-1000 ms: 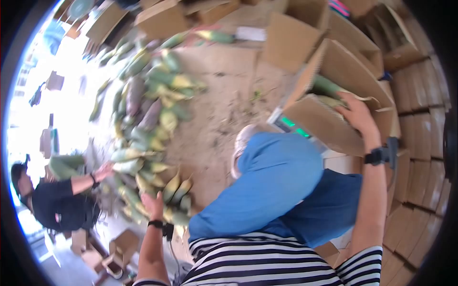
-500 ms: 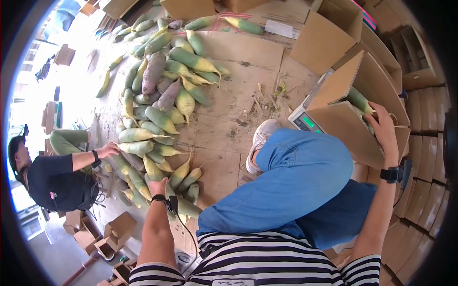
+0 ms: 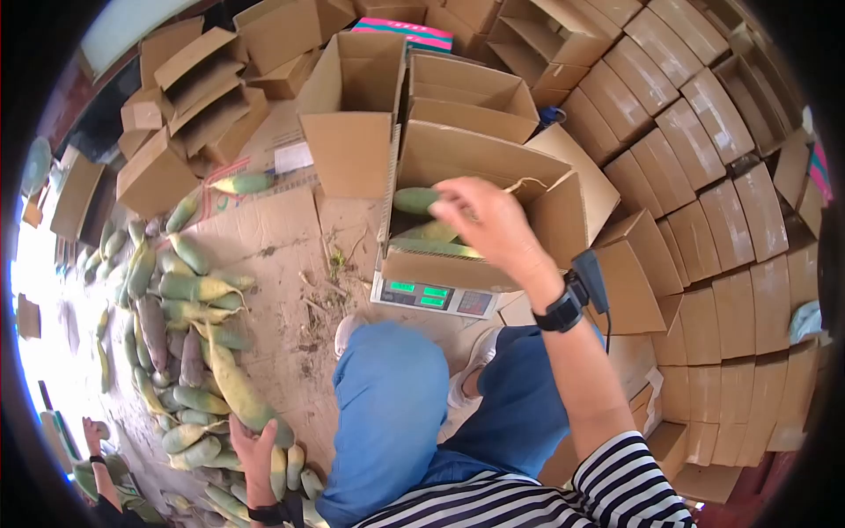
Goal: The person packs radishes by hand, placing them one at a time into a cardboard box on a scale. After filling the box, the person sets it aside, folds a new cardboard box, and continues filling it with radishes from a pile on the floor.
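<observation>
My left hand (image 3: 253, 451) is closed around the green end of a long yellow-green radish (image 3: 231, 380), whose thin root points up and away over the pile. Other green radishes (image 3: 195, 400) and a few purplish ones (image 3: 151, 334) lie about it. My right hand (image 3: 493, 224) reaches into an open cardboard box (image 3: 484, 154), its fingers curled at the near end of a green radish (image 3: 414, 201); the fingertips are slightly blurred. More radishes (image 3: 431, 246) lie below in that box. Under the box is a digital scale (image 3: 436, 297) with lit green displays.
Sealed cartons (image 3: 695, 185) are stacked along the right. Open boxes (image 3: 352, 150) stand beyond the scale and at upper left. Flattened cardboard (image 3: 273, 264) with plant scraps covers the floor. At lower left, another person's hand (image 3: 95, 436) is raised beside the pile.
The view has swung right toward the box. My left hand, formerly low among the piled radishes, now has one lifted. My right hand remains at the radish in the box.
</observation>
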{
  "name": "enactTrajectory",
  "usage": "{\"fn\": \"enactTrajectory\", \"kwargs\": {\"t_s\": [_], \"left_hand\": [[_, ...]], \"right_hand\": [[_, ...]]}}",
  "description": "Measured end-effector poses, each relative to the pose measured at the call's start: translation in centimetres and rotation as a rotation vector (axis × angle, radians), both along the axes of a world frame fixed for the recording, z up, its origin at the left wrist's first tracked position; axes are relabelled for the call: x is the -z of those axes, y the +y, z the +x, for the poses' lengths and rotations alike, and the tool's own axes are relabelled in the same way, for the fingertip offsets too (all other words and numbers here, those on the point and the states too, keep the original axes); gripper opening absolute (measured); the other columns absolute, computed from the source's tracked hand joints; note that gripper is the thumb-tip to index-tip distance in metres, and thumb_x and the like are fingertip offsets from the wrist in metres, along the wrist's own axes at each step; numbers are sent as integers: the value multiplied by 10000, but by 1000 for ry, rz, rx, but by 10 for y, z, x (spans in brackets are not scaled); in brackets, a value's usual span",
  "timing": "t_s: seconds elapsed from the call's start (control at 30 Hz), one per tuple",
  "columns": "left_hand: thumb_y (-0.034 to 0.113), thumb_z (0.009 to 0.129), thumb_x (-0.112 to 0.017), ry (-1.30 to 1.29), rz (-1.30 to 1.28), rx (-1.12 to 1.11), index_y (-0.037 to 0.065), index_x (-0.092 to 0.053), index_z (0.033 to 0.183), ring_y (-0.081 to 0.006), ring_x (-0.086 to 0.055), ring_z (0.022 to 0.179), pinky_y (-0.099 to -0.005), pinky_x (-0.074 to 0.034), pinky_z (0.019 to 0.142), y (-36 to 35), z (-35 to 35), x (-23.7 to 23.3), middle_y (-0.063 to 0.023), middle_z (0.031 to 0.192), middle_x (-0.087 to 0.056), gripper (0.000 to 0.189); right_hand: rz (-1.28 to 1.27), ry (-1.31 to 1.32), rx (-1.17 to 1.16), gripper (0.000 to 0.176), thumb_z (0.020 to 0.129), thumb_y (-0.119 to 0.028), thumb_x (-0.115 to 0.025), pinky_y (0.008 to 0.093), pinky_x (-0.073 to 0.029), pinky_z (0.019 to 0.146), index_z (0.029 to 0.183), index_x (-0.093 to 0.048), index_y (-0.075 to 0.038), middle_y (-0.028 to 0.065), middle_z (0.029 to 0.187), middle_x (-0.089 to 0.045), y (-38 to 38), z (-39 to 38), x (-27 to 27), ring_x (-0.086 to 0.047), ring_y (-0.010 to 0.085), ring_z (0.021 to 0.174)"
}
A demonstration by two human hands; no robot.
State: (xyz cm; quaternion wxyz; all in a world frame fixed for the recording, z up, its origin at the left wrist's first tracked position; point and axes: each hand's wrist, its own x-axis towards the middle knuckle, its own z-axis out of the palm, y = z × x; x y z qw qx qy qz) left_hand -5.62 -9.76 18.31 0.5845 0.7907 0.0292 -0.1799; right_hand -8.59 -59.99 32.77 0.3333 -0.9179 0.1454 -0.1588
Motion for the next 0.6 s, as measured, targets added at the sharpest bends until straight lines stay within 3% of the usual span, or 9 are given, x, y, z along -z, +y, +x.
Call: {"fn": "enactTrajectory", "kwargs": {"t_s": [0.1, 0.17, 0.2, 0.3, 0.37, 0.43, 0.5, 0.53, 0.6], "left_hand": [[96, 683, -819, -382, 205, 197, -59, -428, 1330, -232, -566, 1103, -350, -458, 943, -91, 37, -85, -142, 1209, -554, 772], [138, 664, -839, -661, 328, 239, -60, -431, 1331, -267, -571, 1102, -366, -449, 961, -142, 52, -118, -168, 1193, -563, 807], [151, 659, -846, -689, 266, 280, -57, -431, 1333, -290, -571, 1109, -380, -442, 973, -172, 54, -138, -179, 1199, -565, 818], [198, 679, -847, -874, 164, 520, -48, -433, 1338, -352, -539, 1178, -424, -418, 1014, -249, 50, -165, -217, 1257, -542, 816], [226, 706, -833, -792, 143, 636, -43, -431, 1344, -370, -516, 1206, -437, -407, 1025, -285, 46, -184, -227, 1281, -524, 801], [253, 732, -819, -701, 129, 749, -39, -429, 1350, -388, -492, 1234, -450, -397, 1035, -290, 47, -190, -236, 1306, -507, 787], [285, 776, -782, -638, 151, 955, -34, -414, 1373, -395, -462, 1267, -457, -388, 1047, -272, 51, -186, -232, 1331, -486, 770], [276, 806, -758, -557, 189, 987, -26, -426, 1375, -372, -447, 1295, -430, -409, 1034, -258, 52, -178, -224, 1351, -480, 725], [232, 835, -733, -279, 202, 951, -26, -457, 1353, -329, -478, 1289, -398, -428, 1023, -228, 50, -161, -210, 1359, -493, 641]], "right_hand": [[130, -15, -326, 453, 855, -252, -727, 359, -514, 885, 1238, -593, -50, 134, 1110, -650, 22, 0, -12, -643, 236, 1005], [238, -106, -452, 745, 782, -307, -795, 369, -454, 998, 1392, -451, -51, 158, 1245, -590, 41, -2, -21, -594, 271, 1122], [231, -118, -445, 745, 782, -307, -795, 369, -454, 998, 1392, -451, -51, 158, 1245, -590, 51, -2, -25, -594, 271, 1122], [168, -299, -423, 968, 721, -355, -839, 384, -400, 1062, 1459, -314, -13, 196, 1336, -524, 63, -5, -33, -547, 311, 1198], [495, -306, -197, 1019, 690, -354, -861, 394, -376, 1088, 1445, -291, 23, 219, 1346, -513, 60, -9, -36, -523, 337, 1232], [478, -300, -146, 963, 688, -301, -867, 402, -376, 1082, 1426, -330, 7, 216, 1337, -518, 34, -11, -33, -497, 357, 1259], [56, -280, 48, 904, 672, -229, -865, 418, -395, 1053, 1407, -376, -35, 195, 1317, -535, 7, -13, -28, -489, 369, 1259], [60, -283, 60, 904, 672, -229, -865, 418, -395, 1053, 1407, -376, -35, 195, 1317, -535, -6, -14, -24, -489, 369, 1259], [-277, -94, 120, 824, 674, -201, -843, 438, -417, 1005, 1377, -424, -100, 164, 1275, -563, -31, -15, -13, -518, 368, 1212]]}}
